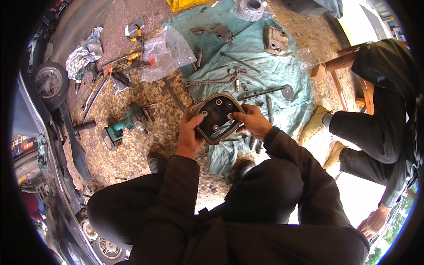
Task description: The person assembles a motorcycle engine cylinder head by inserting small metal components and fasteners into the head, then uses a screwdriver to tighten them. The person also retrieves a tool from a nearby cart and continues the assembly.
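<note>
Between my two hands I hold an engine valve cover (215, 115), dark inside with several bolt holes and a pale rim, its hollow side facing up. My left hand (191, 132) grips its left edge, thumb on the inner face. At the right edge my right hand (255, 121) pinches the rim, thumb near a bolt hole. Beneath and beyond it a green cloth (291, 95) carries engine parts: a timing chain (212, 81), a valve (287, 92), a spark plug (237, 85) and a grey cast engine part (275, 40).
A green cordless impact wrench (126, 123) lies on the stony ground to the left. Pliers and other hand tools (99, 90) lie near clear plastic wrap (168, 53). A finned cylinder (251, 9) stands at the far end. Another person (371, 137) sits close on the right.
</note>
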Demonstrator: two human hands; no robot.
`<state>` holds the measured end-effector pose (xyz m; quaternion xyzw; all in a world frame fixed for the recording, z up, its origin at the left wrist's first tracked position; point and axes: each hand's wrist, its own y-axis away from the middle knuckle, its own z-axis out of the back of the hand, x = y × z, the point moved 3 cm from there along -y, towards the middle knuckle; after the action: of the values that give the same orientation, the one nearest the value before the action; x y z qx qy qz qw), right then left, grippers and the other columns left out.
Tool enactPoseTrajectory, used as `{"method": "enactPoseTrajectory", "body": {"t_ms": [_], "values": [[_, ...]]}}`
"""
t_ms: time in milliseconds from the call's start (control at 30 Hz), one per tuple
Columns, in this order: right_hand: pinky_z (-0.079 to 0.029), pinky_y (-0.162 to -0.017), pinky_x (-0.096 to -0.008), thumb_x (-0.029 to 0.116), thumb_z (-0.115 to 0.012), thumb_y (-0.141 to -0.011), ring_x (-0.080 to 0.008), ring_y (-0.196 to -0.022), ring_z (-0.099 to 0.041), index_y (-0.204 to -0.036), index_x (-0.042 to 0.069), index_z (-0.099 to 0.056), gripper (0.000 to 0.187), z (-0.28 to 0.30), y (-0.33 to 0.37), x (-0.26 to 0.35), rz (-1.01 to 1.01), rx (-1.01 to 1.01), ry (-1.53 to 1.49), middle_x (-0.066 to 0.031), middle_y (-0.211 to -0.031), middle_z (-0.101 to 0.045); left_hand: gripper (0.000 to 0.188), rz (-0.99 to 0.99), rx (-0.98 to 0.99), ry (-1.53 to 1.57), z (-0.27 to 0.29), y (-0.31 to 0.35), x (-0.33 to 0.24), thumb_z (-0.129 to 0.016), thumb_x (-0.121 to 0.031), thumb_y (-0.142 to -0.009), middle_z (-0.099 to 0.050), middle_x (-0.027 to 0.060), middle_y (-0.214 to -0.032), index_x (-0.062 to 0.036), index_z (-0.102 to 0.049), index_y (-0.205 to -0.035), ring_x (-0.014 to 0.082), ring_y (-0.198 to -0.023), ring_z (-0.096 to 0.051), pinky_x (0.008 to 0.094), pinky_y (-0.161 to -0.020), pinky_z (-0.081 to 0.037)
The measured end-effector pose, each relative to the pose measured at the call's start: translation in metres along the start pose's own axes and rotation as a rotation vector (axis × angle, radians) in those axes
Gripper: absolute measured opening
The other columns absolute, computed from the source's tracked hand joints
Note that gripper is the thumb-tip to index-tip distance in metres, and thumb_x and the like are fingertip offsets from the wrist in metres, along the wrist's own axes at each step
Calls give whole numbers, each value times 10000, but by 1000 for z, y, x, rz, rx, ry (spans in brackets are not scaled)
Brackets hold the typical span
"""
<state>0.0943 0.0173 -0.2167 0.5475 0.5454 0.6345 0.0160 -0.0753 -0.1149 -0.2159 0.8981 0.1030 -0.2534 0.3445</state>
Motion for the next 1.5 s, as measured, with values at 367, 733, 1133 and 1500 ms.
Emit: {"method": "enactPoseTrajectory", "body": {"t_ms": [367, 733, 1133, 1500], "values": [[-529, -778, -448, 414, -754, -786, -375, -866, -675, -1040, -23, -643, 518, 52, -111, 172, 752, -472, 1187, -207, -891, -691, 450, -58, -69, -76, 7, -16, -32, -636, -36, -800, -678, 123, -1106, 24, -573, -1241, 234, -969, -694, 365, -811, -599], [-546, -826, -494, 305, -719, -800, -433, -927, -664, -1068, -20, -566, 448, 30, -216, 200, 654, -588, 1486, -250, -986, -669, 463, -128, -197, -64, 14, 2, -59, -635, -28, -786, -672, 116, -1096, 38, -558, -1238, 222, -962, -672, 346, -851, -549], [-575, -624, -284, 167, -672, -926, -172, -730, -676, -1216, -73, -623, 379, 59, -69, 255, 500, 84, 301, -114, -998, -691, 392, -157, -87, -119, -42, -14, -102, -624, -42, -793, -695, 137, -1025, 63, -594, -1170, 225, -847, -706, 337, -757, -592], [-559, -686, -254, 219, -685, -885, -138, -767, -666, -1212, -45, -647, 422, 7, 103, 282, 691, 188, 245, -92, -1005, -711, 345, -39, 273, -509, -176, -12, -198, -618, -187, -872, -708, 115, -1001, 39, -644, -1132, 214, -838, -701, 352, -748, -587]]}}
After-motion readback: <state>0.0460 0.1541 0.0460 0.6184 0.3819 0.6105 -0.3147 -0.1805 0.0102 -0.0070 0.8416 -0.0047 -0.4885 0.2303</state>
